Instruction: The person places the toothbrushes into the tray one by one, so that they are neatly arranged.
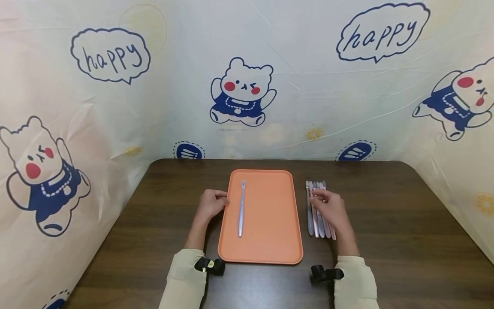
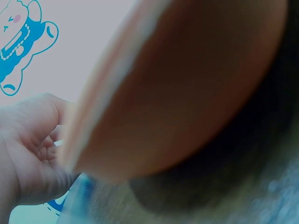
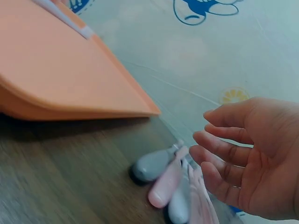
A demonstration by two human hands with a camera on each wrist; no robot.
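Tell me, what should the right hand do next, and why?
I think the right hand should lower a little and pinch one toothbrush from the row. Its fingers look parted and empty near those brushes. The orange tray has just one toothbrush on it, with bare room beside it, and the left hand is at its left edge.

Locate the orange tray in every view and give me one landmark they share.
Head: orange tray lies just below the picture's centre.
Left wrist: blurred, it fills the upper middle, cut by the top edge.
Right wrist: it sits upper left, cut by the left edge.
Shared landmark: the brown table, blurred in the left wrist view.
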